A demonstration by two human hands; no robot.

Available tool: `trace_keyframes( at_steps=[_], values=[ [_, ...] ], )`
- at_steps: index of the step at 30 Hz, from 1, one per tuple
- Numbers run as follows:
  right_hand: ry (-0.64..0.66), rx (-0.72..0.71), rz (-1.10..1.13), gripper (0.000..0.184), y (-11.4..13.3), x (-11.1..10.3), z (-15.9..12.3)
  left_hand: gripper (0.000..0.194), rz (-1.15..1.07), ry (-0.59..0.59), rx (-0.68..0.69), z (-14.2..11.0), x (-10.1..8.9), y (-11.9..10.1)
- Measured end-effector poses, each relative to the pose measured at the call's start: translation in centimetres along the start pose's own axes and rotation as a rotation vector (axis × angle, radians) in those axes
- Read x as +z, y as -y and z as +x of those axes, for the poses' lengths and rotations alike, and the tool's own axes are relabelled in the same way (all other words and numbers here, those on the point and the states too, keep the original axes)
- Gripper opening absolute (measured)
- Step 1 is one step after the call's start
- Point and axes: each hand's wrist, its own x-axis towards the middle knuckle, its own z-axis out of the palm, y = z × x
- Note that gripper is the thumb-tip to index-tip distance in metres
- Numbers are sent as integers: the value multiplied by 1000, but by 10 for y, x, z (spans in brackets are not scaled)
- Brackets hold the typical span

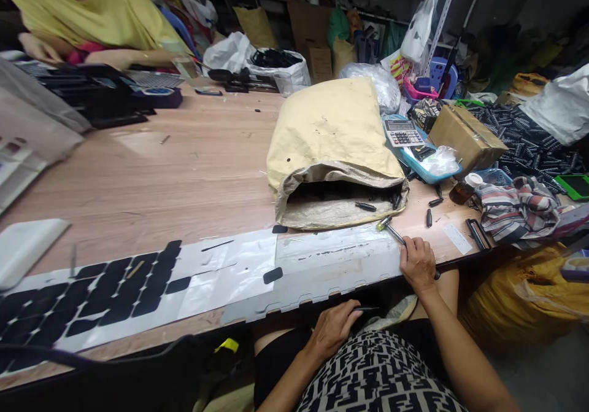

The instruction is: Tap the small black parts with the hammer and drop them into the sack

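Note:
My right hand [418,263] is closed around the handle of a small hammer [394,233] at the table's front edge. The hammer's head has a yellow-green end and lies just before the mouth of a large yellow sack [334,129]. Black ribbed handle-like pieces [365,206] show in the sack's opening. Below the table edge, over my lap, my left hand [335,325] is closed, with a thin dark pointed piece [365,309] sticking out past its fingers. The rest of that piece is hidden.
A white sheet with black pads [142,280] runs along the front edge. At right are a calculator [402,132], a blue tray [430,169], a cardboard box [467,139], a brown bottle [465,190] and a black pile [529,139]. A person in yellow [101,16] sits opposite.

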Motion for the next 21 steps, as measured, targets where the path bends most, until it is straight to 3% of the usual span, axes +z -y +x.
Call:
trace_keyframes(
  at_steps=[2, 4, 7, 10, 11, 13, 17, 19, 21],
  values=[
    [-9, 2, -8, 28, 0, 0, 0, 34, 44, 82, -139, 1, 5, 10],
    [-28, -3, -24, 27, 0, 0, 0, 39, 77, 138, -168, 3, 2, 12],
    [-50, -14, -31, 26, 0, 0, -1, 45, -6, 219, 11, 9, -18, -7],
    [-56, -14, -25, 26, -1, 3, -2, 30, -167, 267, 237, 31, -54, -37],
    [-56, -13, -22, 26, -1, 4, -2, 29, -200, 239, 279, 44, -67, -45],
    [-55, -11, -14, 26, -1, 6, -2, 28, -196, 60, 293, 79, -93, -54],
    [-65, 2, 0, 25, -2, 6, -1, 31, 38, -329, 171, 164, -129, -46],
    [-66, 4, 0, 23, -2, 6, 0, 38, 204, -403, 94, 199, -136, -38],
    [-67, 2, 0, 22, -3, 5, 1, 37, 331, -390, 32, 223, -138, -32]
  ],
)
